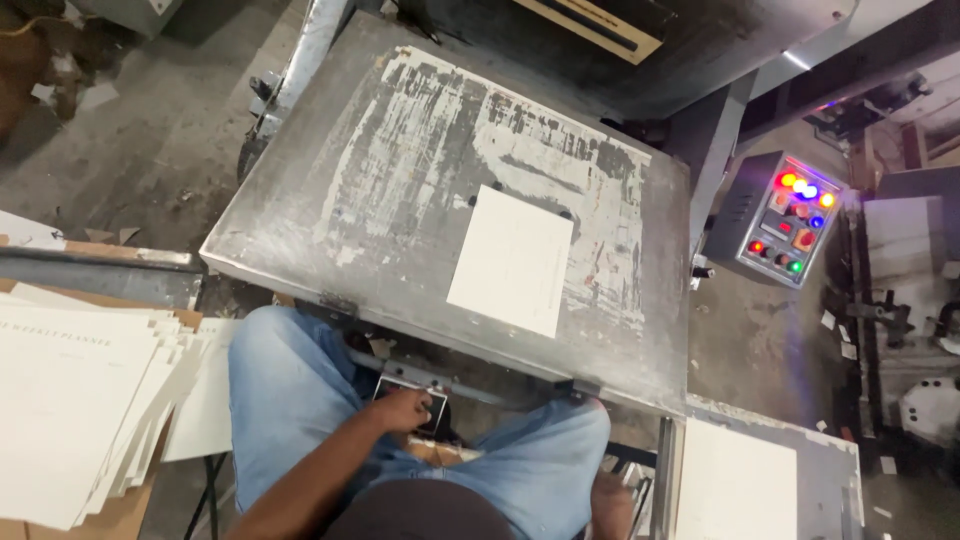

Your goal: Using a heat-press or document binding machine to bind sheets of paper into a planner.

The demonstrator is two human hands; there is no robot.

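Left hand: your left hand point(405, 410) sat between your knees, fingers curled down on a small dark phone-like thing point(418, 405), arm bent across your lap.
Right hand: your right hand point(608, 500) hung low by your right knee, blurred; can't tell the fingers.
Sheet stack: cream sheets point(75, 410) fanned out at your left, within reach.
Sheet: one white sheet point(512, 260) lay flat on the worn metal table point(330, 200), squared for the machine.
Panel: lit button box point(782, 220) far right.

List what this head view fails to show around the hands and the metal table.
- Left hand: its grip on the small dark device is hidden by its own fingers.
- Right hand: blurred, cut by the bottom edge; holding anything is unclear.
- White sheet on the metal table: any print too faint.
- Control box: button markings too small.
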